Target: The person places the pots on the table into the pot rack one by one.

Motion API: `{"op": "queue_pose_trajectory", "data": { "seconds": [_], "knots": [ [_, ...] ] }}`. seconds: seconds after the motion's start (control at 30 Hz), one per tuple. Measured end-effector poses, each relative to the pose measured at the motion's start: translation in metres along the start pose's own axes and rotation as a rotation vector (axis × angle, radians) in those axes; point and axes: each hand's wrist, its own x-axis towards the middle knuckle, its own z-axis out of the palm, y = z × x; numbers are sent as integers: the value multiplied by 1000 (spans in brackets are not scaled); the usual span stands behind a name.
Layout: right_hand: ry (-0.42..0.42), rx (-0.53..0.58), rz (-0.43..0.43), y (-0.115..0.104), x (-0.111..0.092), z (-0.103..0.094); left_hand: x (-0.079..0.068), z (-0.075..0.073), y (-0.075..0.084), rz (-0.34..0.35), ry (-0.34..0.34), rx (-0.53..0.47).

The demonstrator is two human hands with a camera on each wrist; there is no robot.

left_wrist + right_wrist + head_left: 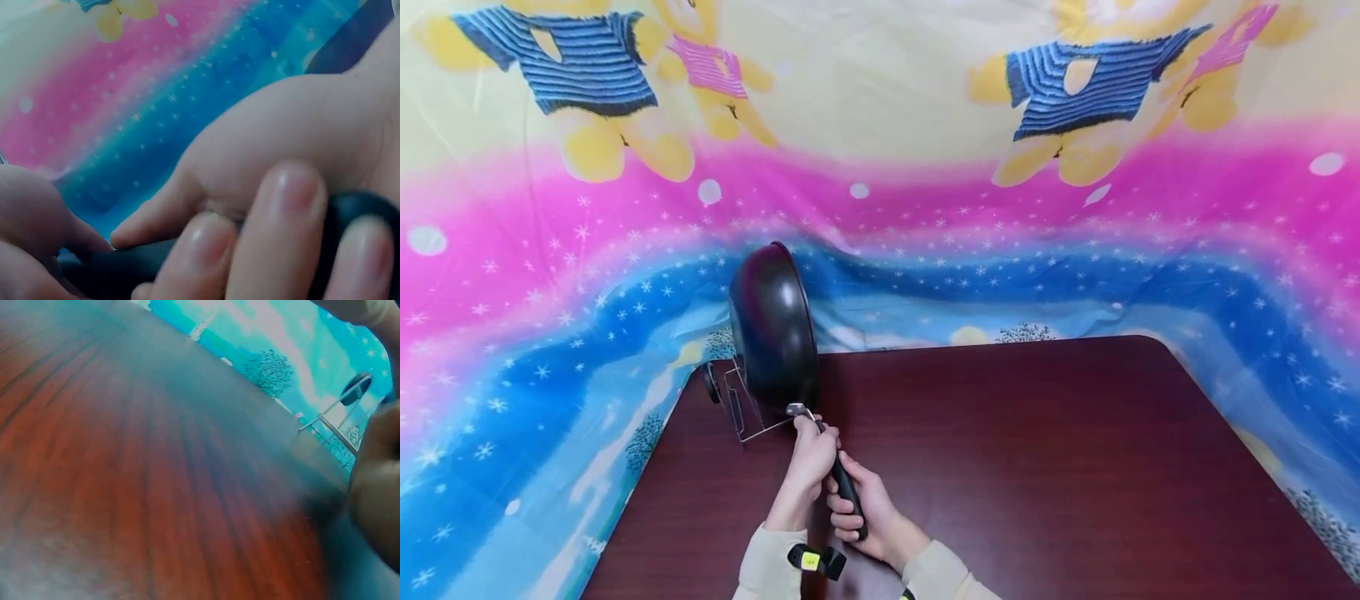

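A deep black frying pan point(771, 325) is tipped up on its side at the table's far left, its rounded outside facing left and its rim to the right. My left hand point(814, 450) grips the black handle point(847, 492) close to the pan. Lower down, my right hand point(872, 508) holds the same handle near its end. In the left wrist view, the right hand's fingers point(294, 194) curl round the handle. A wire rack point(766, 429) stands against the pan's lower left; whether the pan rests in it, I cannot tell.
A dark round piece point(711, 383) sits at the rack's left side. The dark red wooden table point(1037, 467) stretches right and towards me. A patterned cloth point(910, 200) hangs behind the table's far edge and along its sides.
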Motion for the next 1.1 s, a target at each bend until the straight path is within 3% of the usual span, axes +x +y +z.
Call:
{"op": "queue_pose_trajectory", "data": {
  "seconds": [0.33,0.47,0.8,0.97,1.1],
  "knots": [
    [375,-208,-100,9,7,8,7,0,-13,-76,18,-55],
    [482,-284,-160,8,8,10,7,-1,-17,-107,22,-66],
    [523,-327,-207,2,9,10,6,-1,-15,-98,52,-48],
    [554,-363,-248,-1,8,9,2,-1,-13,-74,126,-3],
    [577,-393,-316,-4,6,10,-2,2,-8,-6,221,31]
  ]
}}
